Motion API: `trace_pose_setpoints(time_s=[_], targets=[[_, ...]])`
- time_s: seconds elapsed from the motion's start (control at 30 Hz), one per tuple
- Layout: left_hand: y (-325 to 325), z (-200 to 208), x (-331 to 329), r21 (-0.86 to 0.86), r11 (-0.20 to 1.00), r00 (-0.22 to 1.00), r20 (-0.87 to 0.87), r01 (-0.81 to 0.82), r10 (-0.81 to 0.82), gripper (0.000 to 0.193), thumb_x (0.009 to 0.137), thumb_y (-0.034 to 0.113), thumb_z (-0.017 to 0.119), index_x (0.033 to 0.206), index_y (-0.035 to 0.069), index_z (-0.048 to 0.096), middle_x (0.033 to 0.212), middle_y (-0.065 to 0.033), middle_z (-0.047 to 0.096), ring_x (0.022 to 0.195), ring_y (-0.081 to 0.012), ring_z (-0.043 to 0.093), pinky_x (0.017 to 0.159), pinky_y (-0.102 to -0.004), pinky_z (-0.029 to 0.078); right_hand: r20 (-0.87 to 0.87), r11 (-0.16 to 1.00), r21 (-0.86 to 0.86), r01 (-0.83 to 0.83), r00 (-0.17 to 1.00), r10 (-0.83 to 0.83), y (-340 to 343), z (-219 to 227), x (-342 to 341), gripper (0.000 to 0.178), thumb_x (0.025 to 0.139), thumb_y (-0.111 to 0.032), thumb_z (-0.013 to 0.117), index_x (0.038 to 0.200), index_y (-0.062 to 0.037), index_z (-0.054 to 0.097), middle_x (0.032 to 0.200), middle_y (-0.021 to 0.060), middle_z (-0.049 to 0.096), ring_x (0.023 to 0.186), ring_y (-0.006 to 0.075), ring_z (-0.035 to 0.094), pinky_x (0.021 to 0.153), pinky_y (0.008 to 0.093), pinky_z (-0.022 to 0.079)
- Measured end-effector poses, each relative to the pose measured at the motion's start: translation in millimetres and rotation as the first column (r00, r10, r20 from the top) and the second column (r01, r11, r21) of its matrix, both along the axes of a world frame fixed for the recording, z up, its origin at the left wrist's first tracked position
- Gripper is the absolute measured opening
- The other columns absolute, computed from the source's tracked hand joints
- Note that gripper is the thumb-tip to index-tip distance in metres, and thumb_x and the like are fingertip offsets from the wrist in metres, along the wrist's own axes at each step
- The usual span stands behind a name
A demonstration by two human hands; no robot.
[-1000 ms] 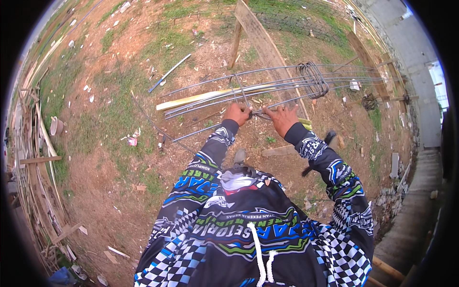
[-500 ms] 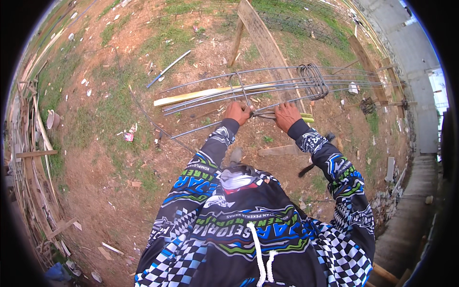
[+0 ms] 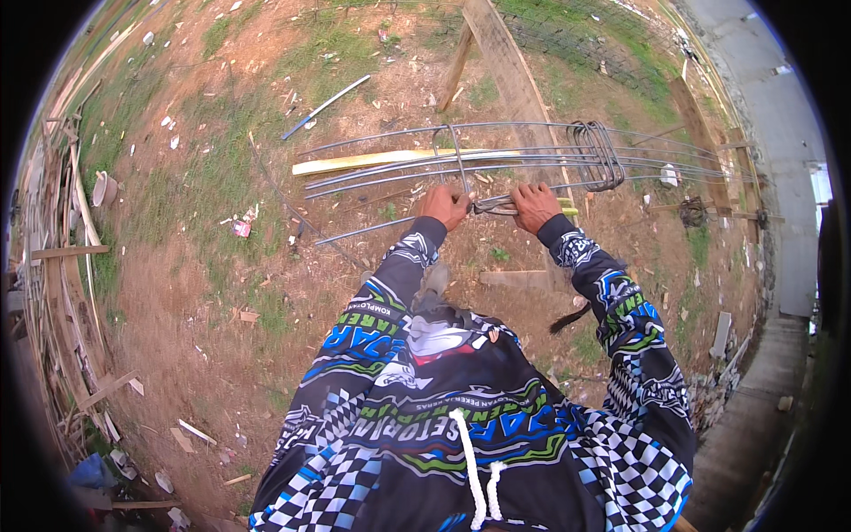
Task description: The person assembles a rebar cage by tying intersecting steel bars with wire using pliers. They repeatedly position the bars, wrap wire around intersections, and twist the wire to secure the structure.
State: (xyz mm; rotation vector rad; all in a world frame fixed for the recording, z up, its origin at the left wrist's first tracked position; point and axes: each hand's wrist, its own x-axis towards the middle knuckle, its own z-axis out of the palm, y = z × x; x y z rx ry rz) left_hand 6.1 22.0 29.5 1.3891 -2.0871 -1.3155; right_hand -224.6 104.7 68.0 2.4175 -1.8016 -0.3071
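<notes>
Several long steel reinforcing bars run left to right in front of me, through a square wire stirrup. My left hand is closed at the stirrup's near corner, beside the nearest bar; its fingertips partly hide what they pinch. My right hand is wrapped round a tool like pincers, with yellow-green handles sticking out on its right. The tool's dark metal part reaches across toward my left fingers. A bunch of stirrups hangs on the bars farther right.
A wooden plank on a post supports the bars, with another timber support at the right. A pale wood strip lies beneath the bars. A blue-and-white rod and scraps litter the ground. Timber is piled at the left.
The view has shifted slightly, so the bars and stirrup appear a little farther right. Both hands keep their grips at the stirrup's near corner, and the tool between them has turned slightly.
</notes>
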Motion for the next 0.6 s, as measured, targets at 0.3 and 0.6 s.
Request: trace_pose_setpoints(time_s=[0.3,0.6], targets=[[-5.3,-8.6,0.2,-0.028,1.0,0.999,-0.033,0.003,-0.004,0.042,0.085,0.047,0.064,0.078,0.007,0.074,0.068,-0.0175,0.066,0.067,-0.0375,0.063,0.065,-0.0449,0.048,0.204,0.912,0.279,0.301,0.909,-0.363,20.2,-12.4,21.9,0.031,0.085,-0.035,0.064,0.087,-0.0042,0.059,0.077,0.0138,0.064,0.065,0.0335,0.065,0.062,0.0423,0.051],[-4.7,-11.4,1.3,-0.045,0.999,0.997,-0.073,0.002,-0.005,0.042,0.085,0.046,0.064,0.078,0.006,0.073,0.069,-0.0178,0.066,0.067,-0.0356,0.063,0.066,-0.0449,0.048,0.546,0.562,0.814,0.147,0.138,-0.827,61.5,-23.9,55.9,0.051,0.081,-0.035,0.074,0.111,0.0007,0.053,0.081,0.0085,0.061,0.067,0.0269,0.064,0.061,0.0398,0.052]])
